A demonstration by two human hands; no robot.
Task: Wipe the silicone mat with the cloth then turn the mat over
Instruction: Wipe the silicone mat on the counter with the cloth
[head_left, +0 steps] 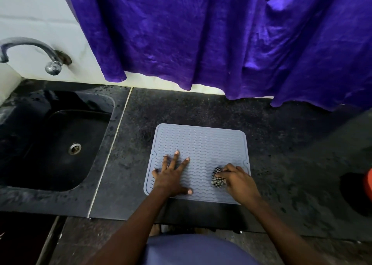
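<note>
**Wiping a grey mat on a dark counter**

Lying flat on the dark speckled counter [201, 107], the grey silicone mat [203, 144] shows its wavy ribbed face upward, with a raised border and rounded corners. Its near edge sits close to the front edge of the counter, just ahead of the person's body.

On the mat's right near part, the right hand [236, 179] is curled around a bunched black-and-white checked cloth [218, 177], fingers closed over it and pressing it against the ribs. The cloth pokes out on the left side of that hand and touches the mat.

On the mat's left near part, the left hand [171, 177] lies palm down with fingers spread wide and nothing in its grasp; the thumb points toward the mat's near edge, and the little finger reaches the left border. The two hands are apart, with bare ribbed surface between them.

Left of the mat, past a pale seam in the counter, a black sink [26, 144] is sunk into the surface, with a metal drain [74, 148] in its floor. A metal tap [30, 51] projects from the white wall above it. Behind the mat hangs a purple curtain [201, 33], its hem reaching the back of the counter. At the far right edge a red object [368, 186] is partly in view; what it is cannot be told.
</note>
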